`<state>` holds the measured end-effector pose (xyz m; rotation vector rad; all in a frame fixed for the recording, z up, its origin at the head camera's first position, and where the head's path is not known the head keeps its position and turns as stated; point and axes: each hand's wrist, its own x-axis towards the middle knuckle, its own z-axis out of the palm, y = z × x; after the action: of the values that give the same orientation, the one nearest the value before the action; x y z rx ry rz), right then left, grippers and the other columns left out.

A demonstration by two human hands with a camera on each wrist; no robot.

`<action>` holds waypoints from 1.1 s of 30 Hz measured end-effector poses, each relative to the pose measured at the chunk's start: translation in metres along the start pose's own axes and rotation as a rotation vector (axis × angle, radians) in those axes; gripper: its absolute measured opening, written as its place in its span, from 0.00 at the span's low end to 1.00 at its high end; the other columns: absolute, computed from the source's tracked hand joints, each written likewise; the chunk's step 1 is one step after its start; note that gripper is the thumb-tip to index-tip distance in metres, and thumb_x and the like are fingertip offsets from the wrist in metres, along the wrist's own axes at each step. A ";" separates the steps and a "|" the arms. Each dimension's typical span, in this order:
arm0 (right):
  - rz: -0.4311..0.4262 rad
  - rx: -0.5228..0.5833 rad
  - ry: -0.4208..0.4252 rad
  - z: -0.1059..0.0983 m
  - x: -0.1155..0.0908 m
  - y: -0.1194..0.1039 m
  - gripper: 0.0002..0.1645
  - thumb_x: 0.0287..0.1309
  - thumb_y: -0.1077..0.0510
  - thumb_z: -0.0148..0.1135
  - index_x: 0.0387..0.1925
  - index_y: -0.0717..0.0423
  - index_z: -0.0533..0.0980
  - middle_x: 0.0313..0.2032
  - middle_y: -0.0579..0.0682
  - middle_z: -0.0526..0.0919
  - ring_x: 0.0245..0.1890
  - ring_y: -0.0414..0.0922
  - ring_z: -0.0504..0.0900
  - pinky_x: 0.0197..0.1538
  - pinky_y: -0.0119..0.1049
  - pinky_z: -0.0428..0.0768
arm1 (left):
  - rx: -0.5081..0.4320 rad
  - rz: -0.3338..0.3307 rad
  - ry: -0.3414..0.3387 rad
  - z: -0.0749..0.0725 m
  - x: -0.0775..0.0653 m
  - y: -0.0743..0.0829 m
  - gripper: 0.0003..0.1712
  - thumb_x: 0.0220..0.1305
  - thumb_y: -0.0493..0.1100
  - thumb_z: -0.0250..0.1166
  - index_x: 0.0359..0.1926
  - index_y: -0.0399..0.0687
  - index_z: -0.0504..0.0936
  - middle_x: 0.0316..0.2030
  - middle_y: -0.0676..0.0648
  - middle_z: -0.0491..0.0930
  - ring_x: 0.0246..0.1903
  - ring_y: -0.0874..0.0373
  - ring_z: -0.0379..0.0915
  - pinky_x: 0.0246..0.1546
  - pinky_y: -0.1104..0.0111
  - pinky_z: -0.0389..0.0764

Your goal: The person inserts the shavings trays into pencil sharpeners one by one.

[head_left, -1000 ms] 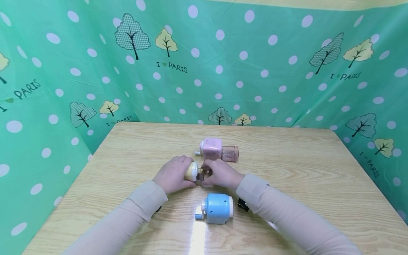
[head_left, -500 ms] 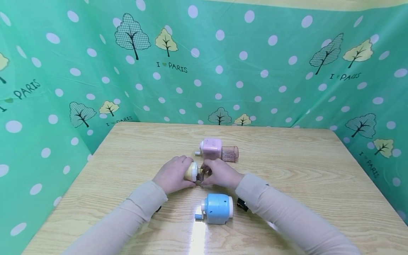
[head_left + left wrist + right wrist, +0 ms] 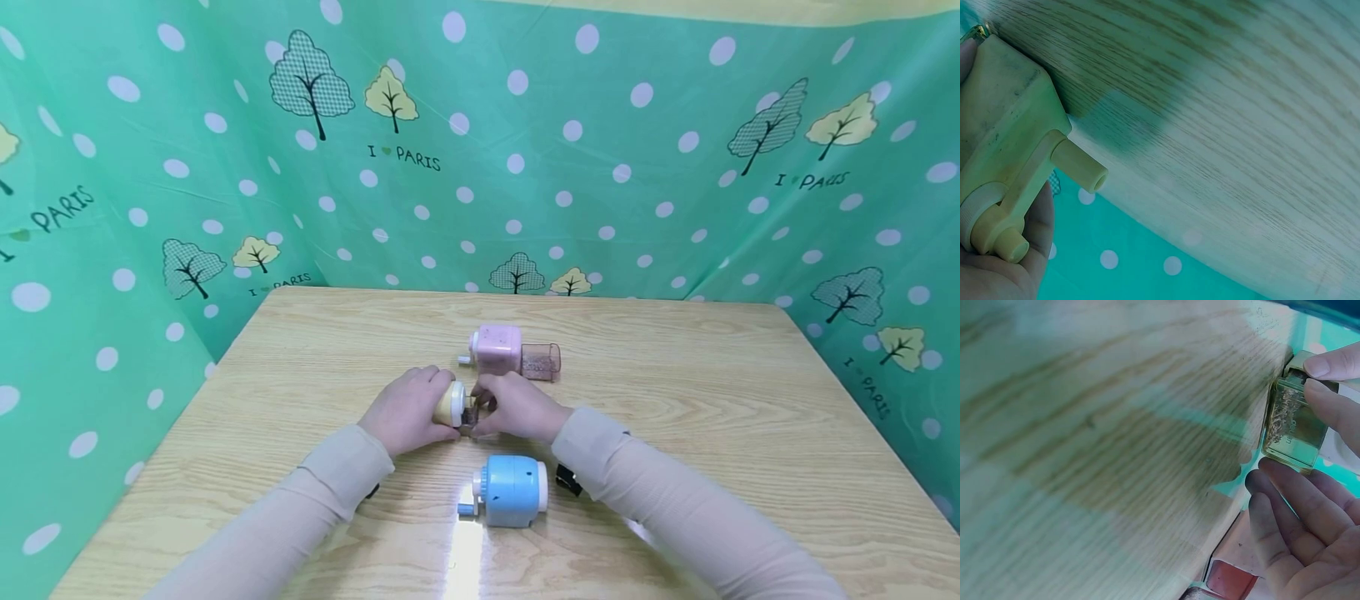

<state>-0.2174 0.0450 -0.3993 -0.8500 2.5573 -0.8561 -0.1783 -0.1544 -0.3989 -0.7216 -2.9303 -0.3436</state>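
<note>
A yellow crank pencil sharpener [image 3: 447, 405] lies near the middle of the table, and my left hand [image 3: 408, 410] grips its body. The left wrist view shows its crank handle [image 3: 1079, 164] and the left fingers behind the body. At its right end, my right hand [image 3: 521, 407] pinches the clear shavings drawer [image 3: 1294, 425] between thumb and fingers. Pencil shavings show inside that drawer. It sits partly out of the sharpener's white-rimmed end in the head view; fingers hide some of it.
Behind the hands stands a pink pencil sharpener [image 3: 498, 348] with its clear reddish drawer [image 3: 542, 362] pulled out to the right. A blue pencil sharpener [image 3: 514, 492] lies in front of them. A green dotted curtain [image 3: 517, 167] borders the wooden table [image 3: 675, 375].
</note>
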 end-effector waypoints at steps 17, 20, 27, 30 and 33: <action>-0.002 -0.017 0.002 0.002 0.004 0.001 0.34 0.40 0.53 0.80 0.51 0.61 0.80 0.44 0.54 0.87 0.39 0.43 0.83 0.46 0.39 0.83 | 0.001 -0.012 -0.005 0.002 0.000 -0.001 0.35 0.42 0.58 0.79 0.48 0.46 0.78 0.37 0.49 0.78 0.36 0.56 0.72 0.40 0.61 0.80; -0.008 -0.024 0.004 0.002 0.004 0.000 0.34 0.39 0.53 0.80 0.51 0.61 0.80 0.43 0.54 0.87 0.39 0.44 0.83 0.46 0.39 0.83 | -0.006 -0.009 -0.005 0.001 0.000 -0.001 0.35 0.42 0.57 0.79 0.49 0.46 0.78 0.37 0.49 0.78 0.36 0.56 0.72 0.41 0.61 0.80; -0.009 -0.038 0.003 0.002 0.005 -0.001 0.35 0.40 0.53 0.80 0.51 0.62 0.80 0.43 0.54 0.87 0.39 0.43 0.83 0.44 0.39 0.83 | -0.009 -0.005 -0.007 0.000 0.001 -0.001 0.35 0.42 0.57 0.79 0.48 0.46 0.78 0.37 0.49 0.78 0.35 0.56 0.72 0.40 0.60 0.80; -0.012 -0.045 0.004 0.002 0.006 -0.001 0.34 0.39 0.53 0.80 0.51 0.61 0.80 0.43 0.54 0.87 0.39 0.43 0.83 0.45 0.38 0.83 | -0.007 -0.003 -0.006 0.001 0.001 -0.001 0.35 0.42 0.57 0.79 0.48 0.46 0.78 0.37 0.49 0.78 0.35 0.56 0.72 0.40 0.60 0.80; -0.010 -0.040 0.003 0.002 0.006 -0.001 0.34 0.39 0.53 0.80 0.51 0.61 0.80 0.43 0.54 0.87 0.39 0.43 0.83 0.45 0.39 0.83 | -0.004 0.001 -0.004 0.001 0.001 -0.001 0.35 0.42 0.57 0.79 0.48 0.46 0.78 0.37 0.49 0.78 0.35 0.56 0.72 0.40 0.60 0.80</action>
<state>-0.2206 0.0392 -0.4009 -0.8743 2.5826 -0.8120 -0.1799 -0.1548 -0.3999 -0.7248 -2.9342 -0.3491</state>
